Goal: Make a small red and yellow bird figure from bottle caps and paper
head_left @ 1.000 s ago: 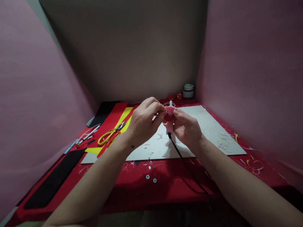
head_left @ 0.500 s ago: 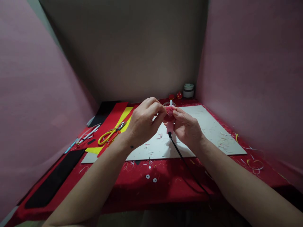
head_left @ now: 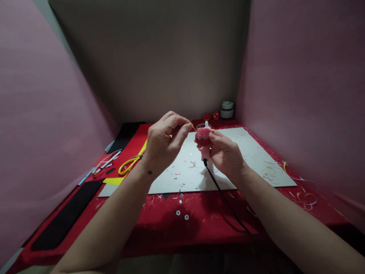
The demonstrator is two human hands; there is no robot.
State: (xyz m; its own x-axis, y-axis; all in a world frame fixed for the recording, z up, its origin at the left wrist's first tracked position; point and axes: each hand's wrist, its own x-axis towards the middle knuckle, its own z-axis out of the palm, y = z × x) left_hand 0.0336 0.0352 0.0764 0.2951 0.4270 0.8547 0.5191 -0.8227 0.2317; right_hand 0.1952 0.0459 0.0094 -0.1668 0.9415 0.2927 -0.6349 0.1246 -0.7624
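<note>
My right hand (head_left: 228, 152) grips a red crocheted ball (head_left: 202, 137) between thumb and fingers. Just below the ball shows a pink handle (head_left: 205, 153) with a black cord (head_left: 219, 188) running from its bottom end, which looks like a glue gun; a white stick end (head_left: 206, 124) rises behind the ball. Whether my right fingers also hold that handle is hidden. To the left of the ball, my left hand (head_left: 171, 139) pinches a thin pale strand (head_left: 194, 127) that stretches toward the ball's upper left side.
Beneath my hands lies a white board (head_left: 168, 182) with scraps on a red cloth (head_left: 159, 239). Two white eye pieces (head_left: 182, 215) are at the front. Yellow-handled scissors (head_left: 128, 165), pens (head_left: 107, 161) and a black felt strip (head_left: 65, 215) lie left. A lidded jar (head_left: 227, 109) stands at the back.
My left hand has drawn away from the ball, left and slightly up, and a thin strand now shows between them. The ball's left side has come into view. My right hand is nearly still.
</note>
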